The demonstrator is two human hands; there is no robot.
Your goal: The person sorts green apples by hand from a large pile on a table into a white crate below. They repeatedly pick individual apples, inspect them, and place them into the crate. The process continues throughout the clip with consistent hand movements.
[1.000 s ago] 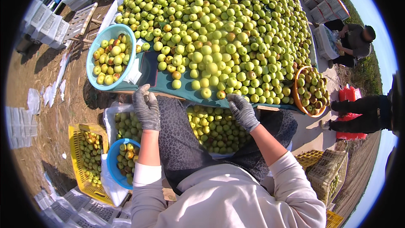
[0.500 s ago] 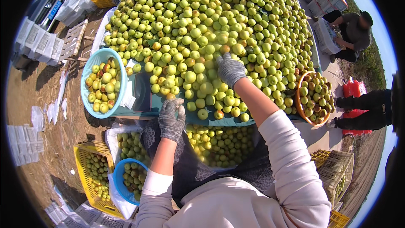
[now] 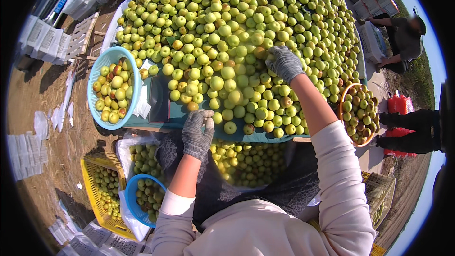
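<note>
A large heap of green jujubes (image 3: 204, 28), some with reddish-brown patches, covers the table in front of me. My right hand (image 3: 286, 64), in a grey knitted glove, reaches into the middle of the heap. Its fingers are bent, and a brownish jujube (image 3: 259, 52) lies beside their tips; I see nothing gripped. My left hand (image 3: 198, 133), gloved alike, hovers at the table's near edge. Its fingers curl loosely with the thumb apart, and no fruit shows in it. Another jujube (image 3: 192, 106) lies just beyond its fingers. Several fruits between the hands are blurred.
A light blue basket (image 3: 91, 90) of jujubes stands at the left, an orange basket (image 3: 342, 106) at the right. Below are a blue basin (image 3: 130, 199), a yellow crate (image 3: 90, 189) and more fruit (image 3: 251, 161) between my knees. Another person (image 3: 405, 38) crouches at far right.
My right hand has moved right and slightly farther into the heap. My left hand's fingers have curled more. Some jujubes near the middle have shifted toward me.
</note>
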